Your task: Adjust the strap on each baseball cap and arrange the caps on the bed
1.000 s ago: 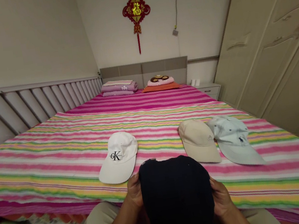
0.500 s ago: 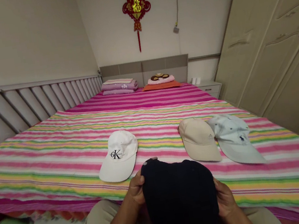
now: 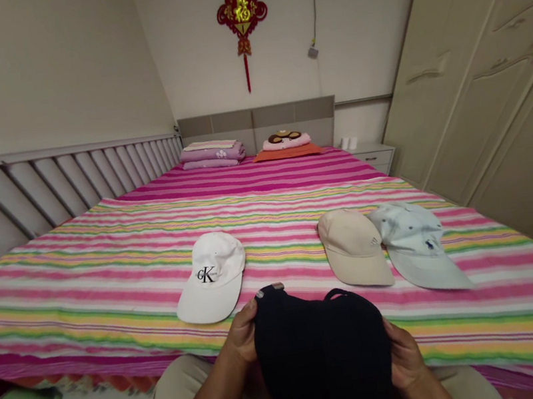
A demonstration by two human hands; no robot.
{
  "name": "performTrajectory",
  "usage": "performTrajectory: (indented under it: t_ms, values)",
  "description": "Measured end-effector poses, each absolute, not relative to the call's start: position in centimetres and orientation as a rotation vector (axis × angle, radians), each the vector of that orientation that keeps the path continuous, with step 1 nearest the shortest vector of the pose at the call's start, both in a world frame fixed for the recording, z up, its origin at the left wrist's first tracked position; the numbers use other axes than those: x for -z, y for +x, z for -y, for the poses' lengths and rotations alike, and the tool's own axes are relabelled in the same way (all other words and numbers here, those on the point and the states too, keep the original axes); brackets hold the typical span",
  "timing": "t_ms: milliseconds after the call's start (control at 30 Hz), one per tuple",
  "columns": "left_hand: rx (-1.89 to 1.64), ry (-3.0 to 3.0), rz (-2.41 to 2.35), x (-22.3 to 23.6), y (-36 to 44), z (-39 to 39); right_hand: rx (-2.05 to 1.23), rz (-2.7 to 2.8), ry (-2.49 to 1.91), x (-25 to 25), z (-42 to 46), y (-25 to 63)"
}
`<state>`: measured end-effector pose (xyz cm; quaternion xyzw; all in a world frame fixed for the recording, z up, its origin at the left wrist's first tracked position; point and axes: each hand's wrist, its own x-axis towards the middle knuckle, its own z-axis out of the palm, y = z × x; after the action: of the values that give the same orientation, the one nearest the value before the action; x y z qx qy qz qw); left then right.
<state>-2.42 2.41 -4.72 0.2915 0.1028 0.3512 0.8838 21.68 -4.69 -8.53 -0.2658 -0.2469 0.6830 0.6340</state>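
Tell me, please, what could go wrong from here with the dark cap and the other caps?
The dark cap is held at its sides by the left hand and the right hand; if one grip loosens, it might tip or drop.

The white cap lies just beyond the left hand, so a forward move could brush it.

The beige cap and pale blue cap seem to touch; bumping one may shift both.

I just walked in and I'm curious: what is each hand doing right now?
Left hand: closed on the left edge of the dark cap.
Right hand: closed on the right edge of that same cap.
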Motion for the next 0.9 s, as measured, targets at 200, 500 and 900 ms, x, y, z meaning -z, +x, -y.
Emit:
performTrajectory:
  t_ms: [200,500,900]
  values:
    - [-0.817,0.566,-0.257,4.9,-2.0,-2.7,-1.698,0.482,-0.499,7.5,5.0,21.1]
    - [-0.752,0.675,-0.317,4.6,-1.7,-3.1,-1.762,0.422,-0.511,7.1,5.3,21.1]
    - [-0.708,0.951,-0.5,2.2,-2.2,-3.2,-1.782,0.713,-0.493,5.6,5.9,21.3]
